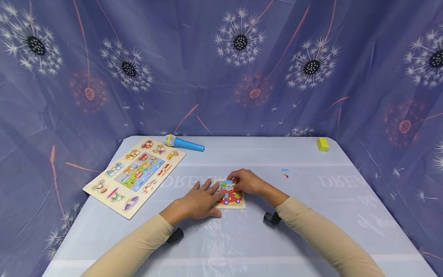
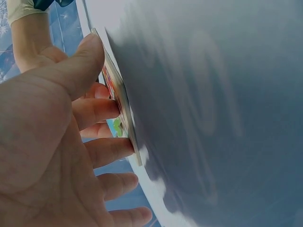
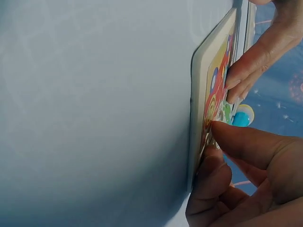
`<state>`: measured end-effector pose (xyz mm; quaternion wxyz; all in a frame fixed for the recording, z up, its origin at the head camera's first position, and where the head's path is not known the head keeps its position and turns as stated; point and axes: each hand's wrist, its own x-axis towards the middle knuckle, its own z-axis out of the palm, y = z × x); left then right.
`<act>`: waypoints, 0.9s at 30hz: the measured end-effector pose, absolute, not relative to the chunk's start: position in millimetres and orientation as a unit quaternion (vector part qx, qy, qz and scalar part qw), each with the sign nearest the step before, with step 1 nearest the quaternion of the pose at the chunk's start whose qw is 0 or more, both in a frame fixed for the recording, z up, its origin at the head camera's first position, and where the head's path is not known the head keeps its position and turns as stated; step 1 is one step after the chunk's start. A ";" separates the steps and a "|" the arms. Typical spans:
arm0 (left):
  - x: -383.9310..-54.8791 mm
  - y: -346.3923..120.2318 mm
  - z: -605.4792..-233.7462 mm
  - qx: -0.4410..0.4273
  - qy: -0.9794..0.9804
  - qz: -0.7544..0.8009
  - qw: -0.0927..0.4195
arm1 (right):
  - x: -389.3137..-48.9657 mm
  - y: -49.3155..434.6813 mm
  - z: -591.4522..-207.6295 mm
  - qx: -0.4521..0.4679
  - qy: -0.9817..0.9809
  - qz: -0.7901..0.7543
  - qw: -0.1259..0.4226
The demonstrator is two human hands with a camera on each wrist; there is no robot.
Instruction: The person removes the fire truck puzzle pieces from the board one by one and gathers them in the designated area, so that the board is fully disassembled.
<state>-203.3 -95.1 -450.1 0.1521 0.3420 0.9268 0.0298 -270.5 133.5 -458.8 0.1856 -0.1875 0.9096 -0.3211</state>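
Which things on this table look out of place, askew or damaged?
The large puzzle board lies askew, one corner seemingly jutting past the left edge of the table. A small piece lies alone, apart from the small puzzle. No spill or damage shows.

backdrop (image 1: 194, 69): blue, dandelion print | table (image 1: 242, 242): pale blue, glossy, lettered

The left hand (image 2: 52, 142) touches a thin printed board (image 2: 125, 101) on a pale tabletop (image 2: 227, 118).

Curtained nook (image 1: 221, 119), dandelion drapes (image 1: 187, 57), lt-blue tbl (image 1: 242, 242)
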 end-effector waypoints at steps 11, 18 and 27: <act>-200.8 -95.2 -449.1 0.343 0.926 0.032 0.157 | -272.1 137.7 -457.5 -0.208 0.905 -0.325 0.178; -200.9 -95.1 -448.7 0.345 0.926 0.030 0.154 | -275.6 141.4 -460.9 -0.220 0.906 -0.324 0.160; -200.8 -95.6 -451.0 0.348 0.925 0.030 0.148 | -274.7 144.1 -463.2 -0.231 0.902 -0.332 0.151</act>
